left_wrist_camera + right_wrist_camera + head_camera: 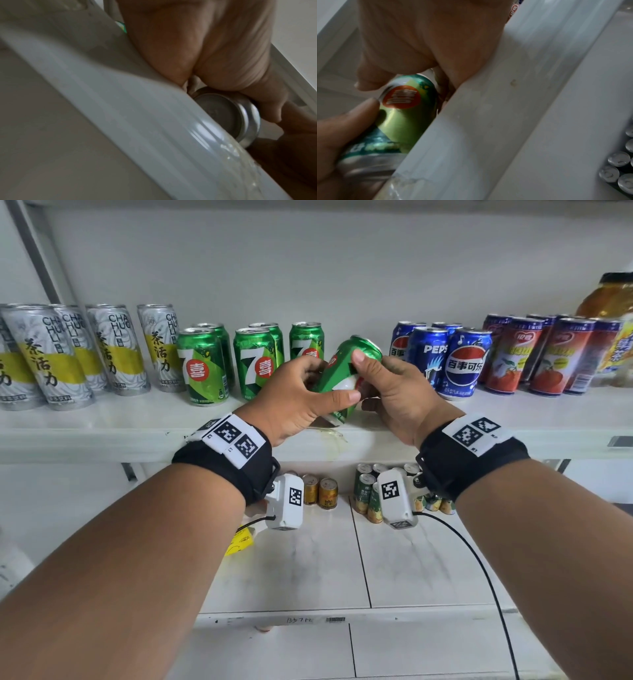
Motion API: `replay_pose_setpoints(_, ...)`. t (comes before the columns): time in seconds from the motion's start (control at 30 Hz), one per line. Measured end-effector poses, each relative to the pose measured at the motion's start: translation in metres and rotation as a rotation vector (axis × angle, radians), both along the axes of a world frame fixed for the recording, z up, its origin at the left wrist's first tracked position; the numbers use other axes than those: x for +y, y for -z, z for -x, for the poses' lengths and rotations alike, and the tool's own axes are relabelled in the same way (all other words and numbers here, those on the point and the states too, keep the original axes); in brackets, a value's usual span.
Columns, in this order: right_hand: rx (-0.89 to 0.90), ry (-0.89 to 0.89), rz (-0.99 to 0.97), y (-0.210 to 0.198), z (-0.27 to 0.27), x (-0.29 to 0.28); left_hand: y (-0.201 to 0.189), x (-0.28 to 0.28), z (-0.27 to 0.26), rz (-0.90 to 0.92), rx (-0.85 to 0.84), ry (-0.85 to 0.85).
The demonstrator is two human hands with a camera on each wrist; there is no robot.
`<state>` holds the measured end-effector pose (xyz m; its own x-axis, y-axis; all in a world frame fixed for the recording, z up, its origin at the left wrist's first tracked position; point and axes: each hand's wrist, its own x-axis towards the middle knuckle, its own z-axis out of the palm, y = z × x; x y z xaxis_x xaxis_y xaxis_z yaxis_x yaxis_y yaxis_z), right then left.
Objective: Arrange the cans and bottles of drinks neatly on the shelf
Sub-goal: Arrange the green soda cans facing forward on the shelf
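Green tilted can (342, 378) gripped by both hands, left (301, 398), right (397, 402); rows at 9 and 3 o'clock on shelf (102, 433) already neat; this one left.

Glossy green metal on the tilted can (337, 378), its bare base (228, 115) dull silver. The shelf (102, 433) looks smooth, white, faintly shiny. Black cloth wristbands (226, 470) carry matt white plastic.

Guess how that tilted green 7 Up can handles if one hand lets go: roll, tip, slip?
The green can is tilted, gripped by the left hand and right hand, so it would probably topple. Its round body would likely roll off the shelf edge. The glossy metal looks somewhat slippery; weight unclear.
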<state>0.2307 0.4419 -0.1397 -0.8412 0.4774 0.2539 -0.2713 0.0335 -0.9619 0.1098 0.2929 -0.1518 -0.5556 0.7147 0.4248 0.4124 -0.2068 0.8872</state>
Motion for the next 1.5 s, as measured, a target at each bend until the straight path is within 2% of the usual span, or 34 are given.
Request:
replay_pose_setpoints(0.47,0.089,-0.008,-0.016,-0.004,-0.005,-0.004,-0.005,-0.003,-0.014,0.037,-0.086,0.044)
replay_pose_setpoints(0.6,0.078,0.002,-0.026,-0.009,-0.004,-0.005,-0.01,-0.006,-0.015,0.08,-0.02,0.009)
replay_pose_setpoints(0.9,0.05,-0.008,-0.407,-0.055,0.005,-0.013,-0.056,-0.023,-0.011,0.281,0.354,-0.225)
replay_pose_setpoints(1.07,-0.047,-0.036,-0.716,-0.081,0.025,-0.005,-0.073,-0.019,-0.004,0.349,0.434,-0.338)
replay_pose_setpoints(1.2,-0.034,-0.037,-0.754,-0.096,0.05,0.014,-0.089,-0.013,0.002,0.454,0.509,-0.391)
replay_pose_setpoints(1.33,-0.043,0.081,-0.959,-0.104,0.082,0.044,-0.099,-0.005,0.004,0.515,0.55,-0.504)
replay_pose_setpoints(1.5,-0.164,0.051,-1.118,-0.109,0.12,0.063,-0.112,-0.004,0.004,0.511,0.53,-0.529)
